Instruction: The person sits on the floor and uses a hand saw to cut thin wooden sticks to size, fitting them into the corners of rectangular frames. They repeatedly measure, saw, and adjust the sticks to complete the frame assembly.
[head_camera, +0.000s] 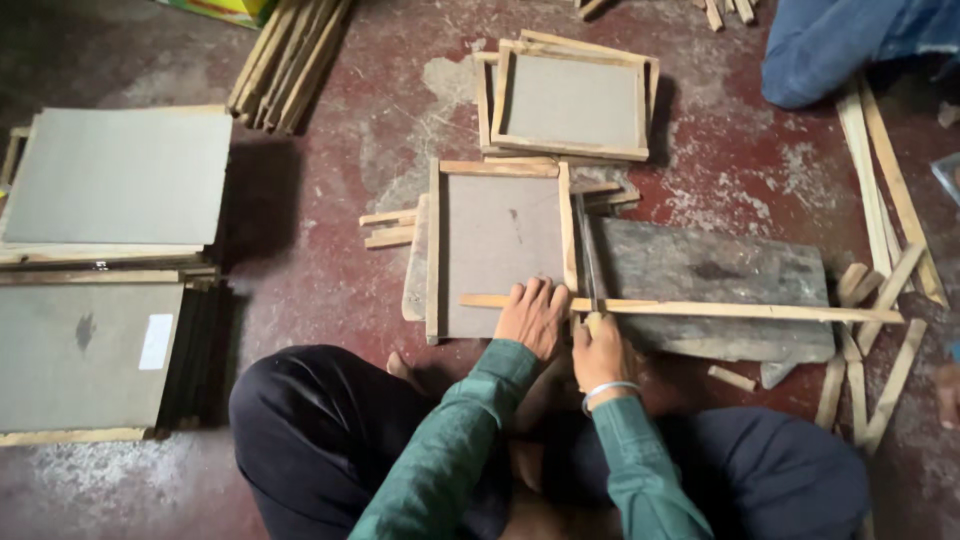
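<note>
1. On the red floor (330, 200), just in front of the person's crossed legs, lies a grey board in a wooden frame (497, 245).
2. Left hand (533, 318) lies flat with fingers spread, pressing a long wooden strip (700, 309) onto the bottom edge of this board.
3. Right hand (600, 352) (with a metal bangle at the wrist) is closed around the handle of a thin saw (587, 262); the blade stands just right of the framed board and crosses the strip.
4. Right of the framed board, under the strip, lies a rough dark plank (715, 285).
5. Behind the framed board are stacked frames (570, 100).
6. Far left of it are piles of grey boards (110, 250).
7. Loose sticks (880, 300) lie right of the plank.
</note>
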